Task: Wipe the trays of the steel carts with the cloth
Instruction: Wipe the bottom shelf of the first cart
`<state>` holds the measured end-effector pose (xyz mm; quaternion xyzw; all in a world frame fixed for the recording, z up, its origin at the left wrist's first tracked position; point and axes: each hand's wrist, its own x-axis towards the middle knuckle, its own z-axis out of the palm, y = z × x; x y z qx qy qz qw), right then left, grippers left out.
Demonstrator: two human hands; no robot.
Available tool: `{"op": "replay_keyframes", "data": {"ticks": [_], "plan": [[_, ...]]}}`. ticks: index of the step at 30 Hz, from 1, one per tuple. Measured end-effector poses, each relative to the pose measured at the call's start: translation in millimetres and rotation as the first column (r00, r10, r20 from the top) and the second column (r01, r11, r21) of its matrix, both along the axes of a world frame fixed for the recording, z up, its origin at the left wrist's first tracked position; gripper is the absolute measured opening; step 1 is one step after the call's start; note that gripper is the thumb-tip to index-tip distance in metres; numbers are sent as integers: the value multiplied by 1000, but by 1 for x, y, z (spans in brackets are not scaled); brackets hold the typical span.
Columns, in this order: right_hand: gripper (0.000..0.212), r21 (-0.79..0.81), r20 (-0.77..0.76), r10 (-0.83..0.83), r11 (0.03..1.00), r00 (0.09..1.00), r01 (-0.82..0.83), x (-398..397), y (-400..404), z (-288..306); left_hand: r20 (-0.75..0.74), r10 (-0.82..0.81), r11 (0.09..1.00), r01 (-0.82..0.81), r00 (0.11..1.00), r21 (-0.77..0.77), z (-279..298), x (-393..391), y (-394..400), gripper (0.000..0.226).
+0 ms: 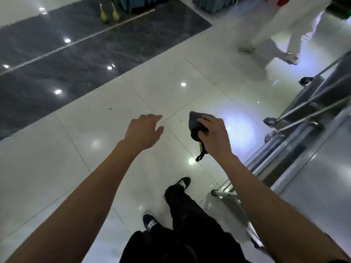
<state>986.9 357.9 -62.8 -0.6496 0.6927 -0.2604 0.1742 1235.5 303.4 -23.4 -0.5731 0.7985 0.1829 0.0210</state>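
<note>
- The right hand [212, 133] holds a dark grey cloth [197, 124] out over the floor, its grip closed round the bunched fabric with the fingers curled on top.
- The cloth's long axis runs roughly top to bottom in the view: a rounded grey fold sticks up and away past the fingers, while a black-edged tail with a small loop [201, 156] hangs down toward the person's feet. A strip of yellow-green shows inside the fold beside the palm.
- The left hand [144, 130] is stretched forward, palm down, fingers relaxed and spread, with nothing in its grip; it stands apart from the cloth.
- The steel carts [311, 111] stand at the right edge, well apart from the cloth, their trays and rails tilted in the wide-angle view; dark castors [270, 121] rest on the floor.
- The floor [95, 149] is glossy white tile that mirrors ceiling lights, with a dark marbled band [76, 57] across the upper left.
- Below are the person's dark trousers and black shoes [183, 183] with white laces.
- Another person in white trousers [277, 25], blurred, stands at the upper right.
</note>
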Motion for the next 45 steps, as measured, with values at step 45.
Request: {"op": "replay_keyframes", "data": {"ticks": [45], "plan": [[26,201,53,-979,202,195,958,-356,-169,-96,76,-996,66,954,45,293,-85,-659,-379,48]]}}
